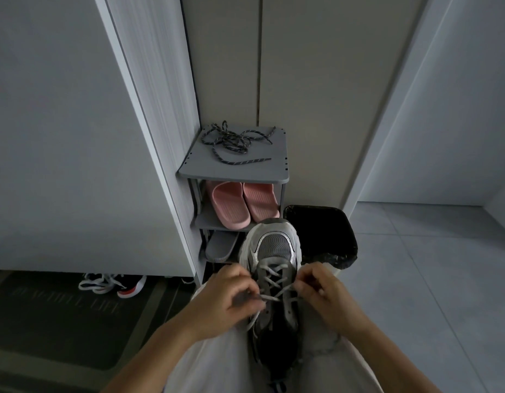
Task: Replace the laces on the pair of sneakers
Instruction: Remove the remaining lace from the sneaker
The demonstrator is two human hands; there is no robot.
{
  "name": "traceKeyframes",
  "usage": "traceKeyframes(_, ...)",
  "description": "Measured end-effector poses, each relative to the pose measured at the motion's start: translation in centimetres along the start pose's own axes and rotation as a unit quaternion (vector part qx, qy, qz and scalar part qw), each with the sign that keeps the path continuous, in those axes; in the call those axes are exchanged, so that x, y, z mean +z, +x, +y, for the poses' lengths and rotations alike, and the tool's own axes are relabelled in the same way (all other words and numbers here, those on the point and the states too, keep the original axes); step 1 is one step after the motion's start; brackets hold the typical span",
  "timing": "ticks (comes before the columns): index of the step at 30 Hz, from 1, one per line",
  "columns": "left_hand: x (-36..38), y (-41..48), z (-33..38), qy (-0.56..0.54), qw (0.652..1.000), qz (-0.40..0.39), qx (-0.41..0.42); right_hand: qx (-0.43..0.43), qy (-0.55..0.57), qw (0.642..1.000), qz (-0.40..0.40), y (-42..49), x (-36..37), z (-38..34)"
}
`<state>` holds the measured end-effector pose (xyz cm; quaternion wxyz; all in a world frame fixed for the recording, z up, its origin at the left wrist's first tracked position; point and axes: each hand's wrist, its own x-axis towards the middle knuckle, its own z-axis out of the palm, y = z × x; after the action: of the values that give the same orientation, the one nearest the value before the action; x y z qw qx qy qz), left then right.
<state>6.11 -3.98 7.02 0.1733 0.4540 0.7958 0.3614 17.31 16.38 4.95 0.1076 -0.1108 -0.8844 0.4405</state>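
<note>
A grey and white sneaker lies on my lap, toe pointing away from me, with a pale grey lace crossed through its eyelets. My left hand pinches the lace on the shoe's left side, where a loose end hangs down. On the right side my right hand pinches the lace too. A dark speckled lace lies in a loose tangle on top of the grey shoe rack ahead.
The rack holds pink slippers on its middle shelf and a grey slipper below. A bin with a black bag stands right of the rack. More shoes lie under the cabinet at left, by a dark mat.
</note>
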Motion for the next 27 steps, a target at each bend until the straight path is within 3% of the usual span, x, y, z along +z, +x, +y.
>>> traceKeyframes(3,0.5,1.3,1.5,0.259,0.958,0.034,0.117,-0.149,-0.086,0.985,0.008,1.2,0.0,-1.4)
traceKeyframes(5,0.6,2.2,1.8,0.291,0.938,0.055,0.181,-0.208,-0.105,0.972,0.009,1.7,0.3,-1.7)
traceKeyframes(8,-1.1,1.3,0.1,0.079,0.991,0.019,0.108,-0.121,0.031,0.989,0.082,1.2,-0.5,-1.3)
traceKeyframes(10,-2.0,-0.3,-1.3,-0.104,0.994,0.042,0.005,-0.034,0.116,0.983,0.135,0.4,-1.0,-0.4)
traceKeyframes(13,-1.7,-1.5,-2.0,-0.155,0.985,0.052,-0.061,0.020,0.155,0.983,0.094,-0.2,-0.6,0.4)
traceKeyframes(16,-0.6,-0.7,-0.6,0.021,0.999,0.034,-0.007,-0.035,0.075,0.996,0.031,0.3,-0.5,-1.0)
traceKeyframes(19,0.6,1.0,0.9,0.256,0.955,0.085,0.120,-0.148,-0.105,0.983,0.026,1.2,-0.1,-2.2)
traceKeyframes(21,1.3,1.9,1.3,0.284,0.940,0.092,0.166,-0.209,-0.190,0.958,0.041,1.7,0.4,-2.0)
traceKeyframes(23,0.6,1.8,0.8,0.175,0.973,0.061,0.140,-0.202,-0.143,0.968,0.046,1.7,0.0,-1.5)
traceKeyframes(25,-1.3,0.7,-0.3,0.032,0.996,0.052,0.061,-0.143,-0.011,0.985,0.091,1.2,-1.3,-0.5)
traceKeyframes(27,-3.1,-1.1,-1.8,-0.056,0.992,0.112,-0.008,-0.081,0.065,0.985,0.140,0.3,-2.1,0.3)
